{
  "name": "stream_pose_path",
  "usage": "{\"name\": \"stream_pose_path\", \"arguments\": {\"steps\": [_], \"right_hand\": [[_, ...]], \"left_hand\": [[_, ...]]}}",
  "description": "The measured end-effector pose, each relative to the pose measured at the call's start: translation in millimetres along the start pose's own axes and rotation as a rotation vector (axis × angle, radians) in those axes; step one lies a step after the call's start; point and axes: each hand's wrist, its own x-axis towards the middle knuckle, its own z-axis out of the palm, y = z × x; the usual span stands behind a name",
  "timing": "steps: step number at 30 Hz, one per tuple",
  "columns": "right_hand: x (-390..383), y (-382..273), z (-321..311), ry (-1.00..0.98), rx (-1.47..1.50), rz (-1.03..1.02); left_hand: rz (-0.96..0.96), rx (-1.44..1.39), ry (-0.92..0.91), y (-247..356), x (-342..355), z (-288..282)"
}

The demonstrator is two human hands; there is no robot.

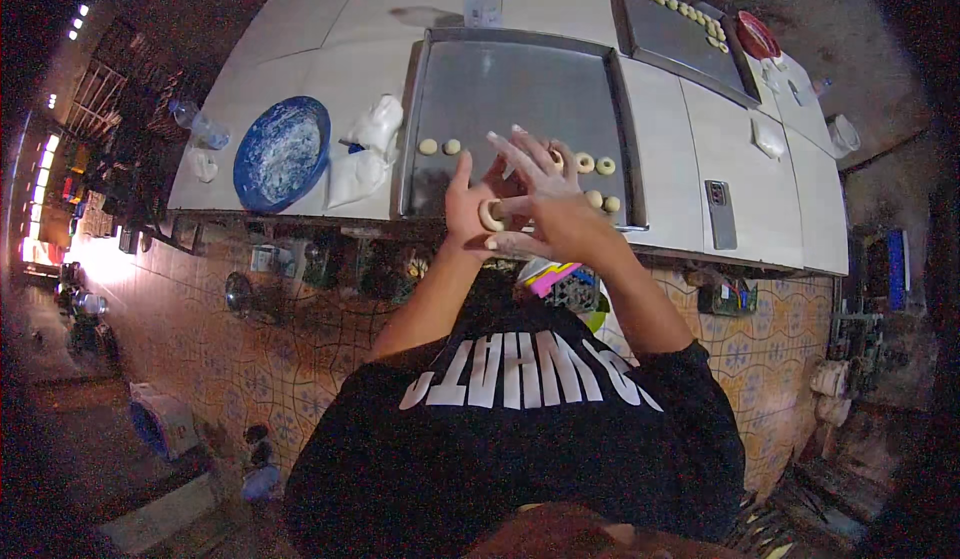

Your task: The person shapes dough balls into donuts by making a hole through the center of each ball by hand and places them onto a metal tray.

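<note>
- Black shirt, nearest the camera: its front faces the table, where a sleeve leaning in could brush dough.
- Blue bowl, left: whitened inside with powder and set at the table's near edge, a position from which a knock could tip it.
- White plastic bag, just right of the bowl: slumped beside the near tray; a bump might spill any contents.
- Two dough balls, left part of the near tray: small and probably prone to rolling if the tray is jolted.
- Left hand: thumb raised, palm against the dough ring; its fingers are largely hidden, so their closure cannot be told.
- Dough ring: between the hands, above the near tray's near edge. Uneven pressure could tear it; a slip could drop it off the table.
- Right hand: fingers spread, one apparently at the ring's hole; whether it pinches cannot be told. Pushing too far would likely thin the wall.
- Shaped rings, just right of that hand: a careless sweep could flatten them.
- Phone, farther right: floury fingers could soil it.
</note>
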Motion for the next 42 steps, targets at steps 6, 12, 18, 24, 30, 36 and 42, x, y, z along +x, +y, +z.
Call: {"name": "stream_pose_path", "arguments": {"steps": [6, 12, 18, 24, 30, 36, 42], "right_hand": [[3, -6, -2, 0.017, -0.034, 0.022], [-1, -1, -5, 0.052, -0.053, 0.049], [-6, 12, 12, 0.086, 0.002, 0.025], [-5, 10, 3, 0.066, -0.033, 0.085], [-11, 13, 9, 0.137, -0.102, 0.156], [-21, 25, 10, 0.182, -0.107, 0.183], [-26, 23, 1, 0.086, -0.059, 0.152]], "left_hand": [[-0.002, 0.007, -0.007, 2, -1, -7], [-0.022, -0.013, -0.032, 1, 1, 3], [-0.001, 0.039, 0.176, -4, 1, 14], [-0.035, -0.016, -0.059, -3, 11, 0], [-0.051, 0.019, -0.065, -2, 14, 4], [-0.114, -0.004, -0.057, -12, 18, 12], [-0.133, 0.001, -0.116, -14, 30, -4]]}}
